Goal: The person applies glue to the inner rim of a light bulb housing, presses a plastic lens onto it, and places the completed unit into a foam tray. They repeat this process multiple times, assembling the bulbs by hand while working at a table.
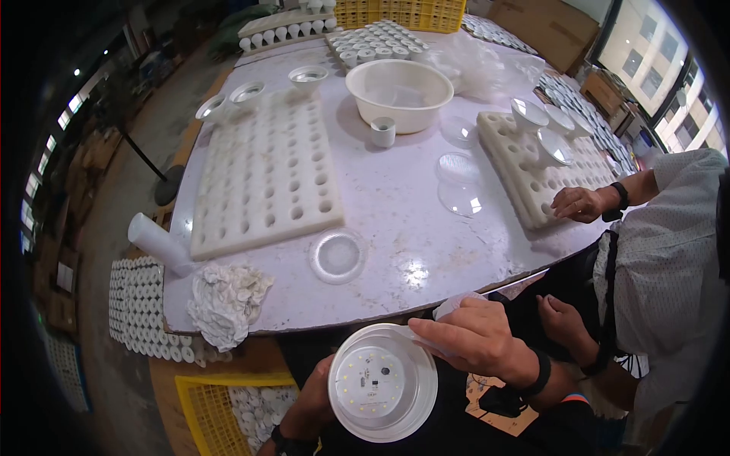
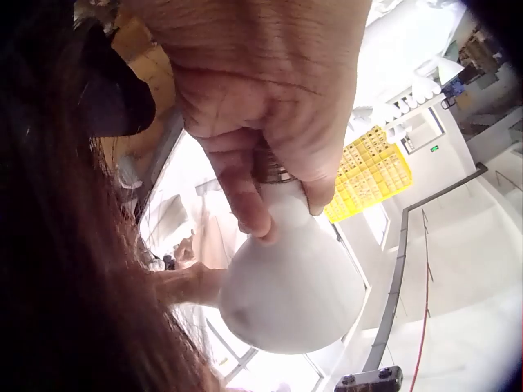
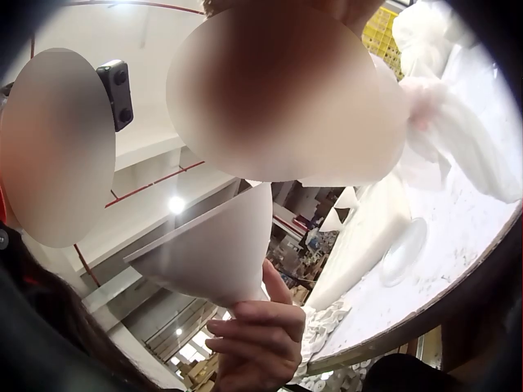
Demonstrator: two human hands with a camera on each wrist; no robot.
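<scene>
A white bulb-shaped lamp housing (image 1: 384,418) (image 2: 294,278) (image 3: 208,249) faces the head camera with its open side; inside lies a round board (image 1: 370,382) with small yellow dots. My left hand (image 1: 313,399) (image 2: 261,90) (image 3: 257,347) grips it by the narrow neck, fingers curled round the metal base. At the rim's upper right is my right hand (image 1: 479,342), fingers bent round a thin white cloth (image 1: 450,305) (image 3: 458,135) that touches the rim. A blurred patch hides most of that hand in the right wrist view.
On the table (image 1: 388,197) are a clear disc (image 1: 338,257), a crumpled cloth (image 1: 228,300), a foam tray (image 1: 266,175), a white basin (image 1: 399,91) and a second tray (image 1: 517,175). Another person's hand (image 1: 578,204) rests by that tray. A yellow crate (image 1: 194,414) stands below.
</scene>
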